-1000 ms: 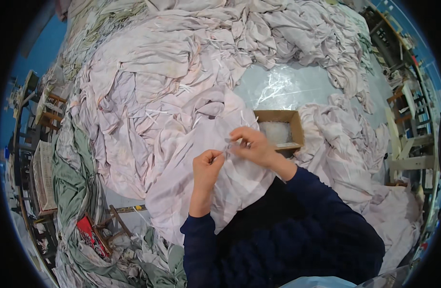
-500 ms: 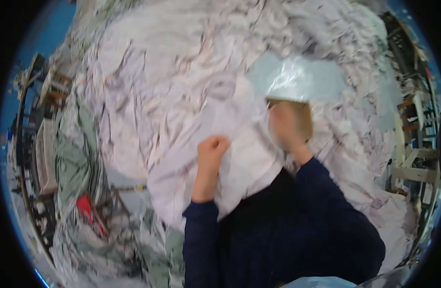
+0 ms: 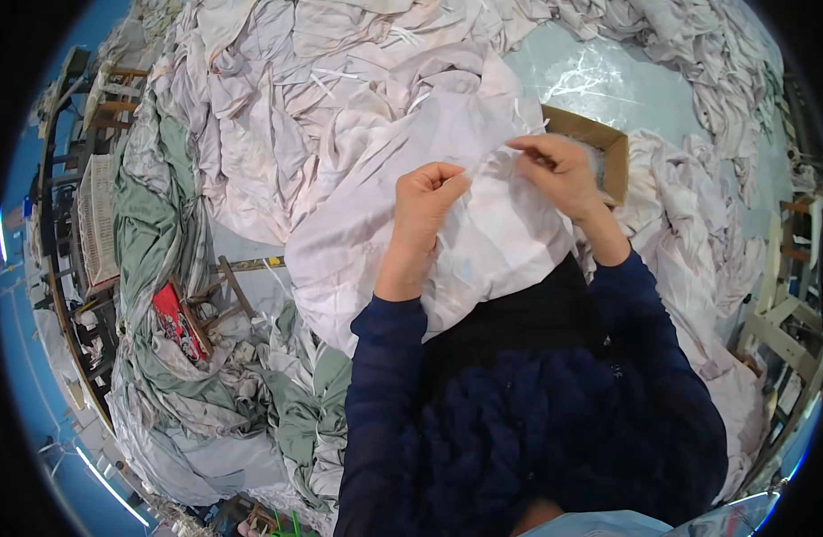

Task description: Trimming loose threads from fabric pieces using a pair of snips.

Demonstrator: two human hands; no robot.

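We see two hands: left hand (image 3: 427, 199) and right hand (image 3: 555, 168), both pinching one pale cloth (image 3: 483, 242) over the lap, beside one cardboard box (image 3: 600, 148). Since earlier, the right hand has returned from the box.

1. Both arms wear long, dark navy sleeves of thin, smooth fabric that end at the wrists.
2. The left hand (image 3: 427, 199) and right hand (image 3: 559, 170) are bare, with no gloves, rings or watch visible.
3. A thick, nubbly, dark navy knitted garment covers the chest.
4. A plain black layer lies below it.
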